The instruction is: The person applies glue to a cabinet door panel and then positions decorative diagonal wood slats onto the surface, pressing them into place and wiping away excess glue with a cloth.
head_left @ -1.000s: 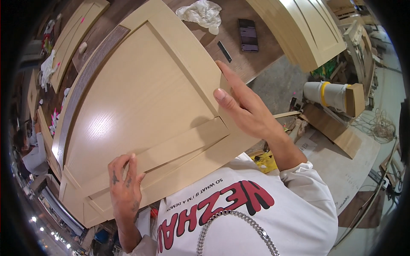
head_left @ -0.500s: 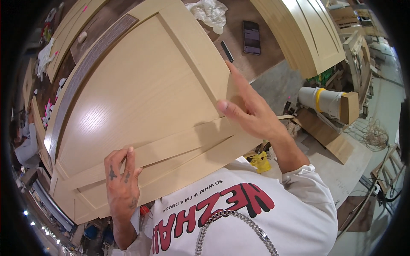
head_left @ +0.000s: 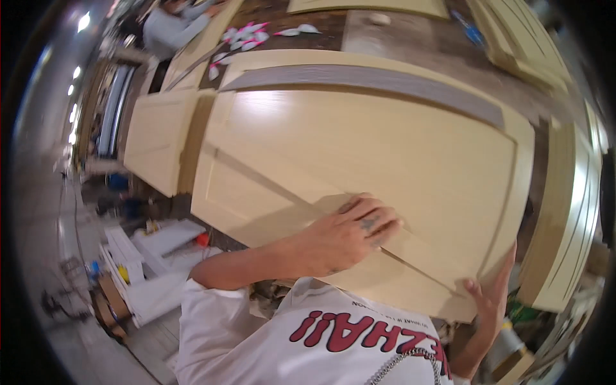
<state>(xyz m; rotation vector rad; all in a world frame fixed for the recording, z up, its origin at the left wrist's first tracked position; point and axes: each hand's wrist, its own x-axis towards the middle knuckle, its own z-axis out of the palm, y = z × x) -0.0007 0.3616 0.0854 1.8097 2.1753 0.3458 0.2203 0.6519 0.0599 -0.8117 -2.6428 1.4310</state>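
Note:
A large pale wood-grain cabinet door (head_left: 308, 141), with a raised frame around a recessed middle, lies before me. A narrow pale wooden strip (head_left: 428, 258) runs along its near side, with a thin dark gap beside it. My left hand (head_left: 359, 234) reaches across the door, its bent fingers closed over this strip. At the near right corner my right hand (head_left: 491, 295) grips the door's edge, thumb on the face and fingers along the side. A grey-brown wood-grain strip (head_left: 366, 80) lies along the far side of the door.
Small white packets with pink tips (head_left: 247, 35) lie beyond the door on the dark table (head_left: 410, 48). Stacked pale panels (head_left: 558, 212) stand at the right, another stack (head_left: 160, 141) at the left. A co-worker's sleeve (head_left: 168, 31) shows at far left. White boards (head_left: 160, 269) lie lower left.
My view has swung left, so the door appears turned. My left hand has gone from resting near the strip's left part to its middle. My right hand stays at the door's right edge, nearer its corner.

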